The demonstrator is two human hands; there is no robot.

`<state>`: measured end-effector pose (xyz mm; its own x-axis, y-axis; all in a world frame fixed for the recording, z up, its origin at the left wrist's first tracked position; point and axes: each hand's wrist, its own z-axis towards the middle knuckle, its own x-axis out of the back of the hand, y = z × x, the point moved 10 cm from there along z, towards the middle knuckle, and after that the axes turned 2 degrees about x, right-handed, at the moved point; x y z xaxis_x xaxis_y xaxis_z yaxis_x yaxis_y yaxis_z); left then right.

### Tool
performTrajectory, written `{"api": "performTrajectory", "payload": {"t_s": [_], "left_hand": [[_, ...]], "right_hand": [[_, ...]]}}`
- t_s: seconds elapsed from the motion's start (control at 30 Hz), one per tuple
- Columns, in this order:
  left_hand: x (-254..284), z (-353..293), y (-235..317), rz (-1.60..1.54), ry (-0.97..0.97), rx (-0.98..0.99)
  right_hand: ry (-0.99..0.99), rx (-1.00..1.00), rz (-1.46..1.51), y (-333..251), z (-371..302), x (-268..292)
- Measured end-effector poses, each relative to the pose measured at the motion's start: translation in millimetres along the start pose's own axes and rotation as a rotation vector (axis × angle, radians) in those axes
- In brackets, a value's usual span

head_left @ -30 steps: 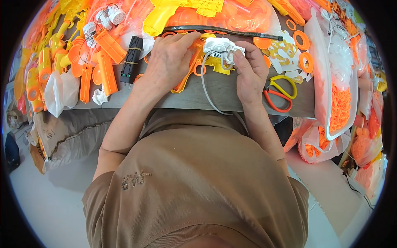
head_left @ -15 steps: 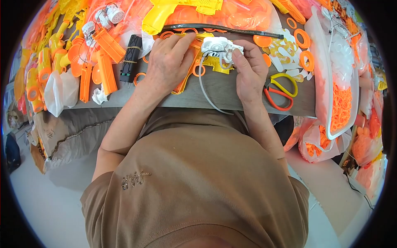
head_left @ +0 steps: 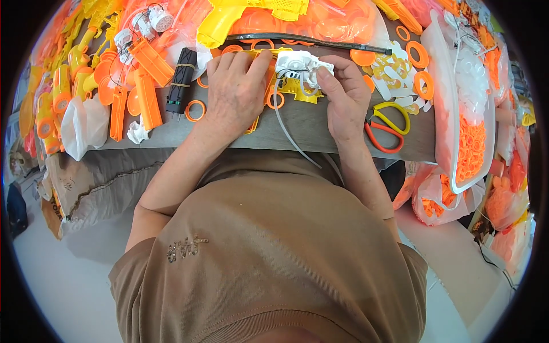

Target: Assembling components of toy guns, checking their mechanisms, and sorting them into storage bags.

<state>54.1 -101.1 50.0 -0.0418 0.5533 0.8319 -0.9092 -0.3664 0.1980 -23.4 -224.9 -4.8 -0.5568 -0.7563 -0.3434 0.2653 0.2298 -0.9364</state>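
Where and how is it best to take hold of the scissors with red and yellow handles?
Probably by the looped handles, coming from the right: both loops spread that way, while the dark head points left, close to the right hand.

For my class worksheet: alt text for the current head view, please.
A person's right grip holds a white plastic part with a pale tube; the left grip covers part of a yellow piece. A tool with red and yellow handles lies nearby.

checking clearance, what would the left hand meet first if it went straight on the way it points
Ahead of the left hand, probably an orange piece just beyond, then the black strip; heights are unclear.
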Motion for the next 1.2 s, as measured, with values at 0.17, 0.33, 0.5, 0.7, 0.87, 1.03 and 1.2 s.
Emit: {"api": "performTrajectory", "payload": {"t_s": [0.17,0.33,0.5,0.7,0.87,1.03,1.2], "left_hand": [[28.0,-0.7,-8.6,-0.281,0.149,0.065],[21.1,4.1,-5.9,-0.518,0.099,0.137],[12.3,4.1,-12.1,-0.568,0.093,0.209],[18.4,16.8,-8.1,-0.510,0.061,0.092],[21.6,13.0,7.4,-0.330,0.050,-0.076],[19.9,3.7,25.2,-0.261,0.088,-0.173],[22.7,2.1,14.6,-0.416,0.142,-0.112]], "right_hand": [[-0.013,-0.065,-0.010,1.0,5.6,0.6],[-0.036,-0.101,-0.066,-3.4,9.6,-5.8],[-0.250,-0.149,-0.323,-6.8,11.8,-30.9],[-0.266,-0.117,-0.321,-10.8,14.6,-35.3],[-0.224,-0.121,-0.280,-8.9,17.8,-34.5],[-0.181,-0.067,-0.374,-11.8,19.7,-36.4],[-0.152,-0.106,-0.287,-11.9,23.2,-31.8]]}}
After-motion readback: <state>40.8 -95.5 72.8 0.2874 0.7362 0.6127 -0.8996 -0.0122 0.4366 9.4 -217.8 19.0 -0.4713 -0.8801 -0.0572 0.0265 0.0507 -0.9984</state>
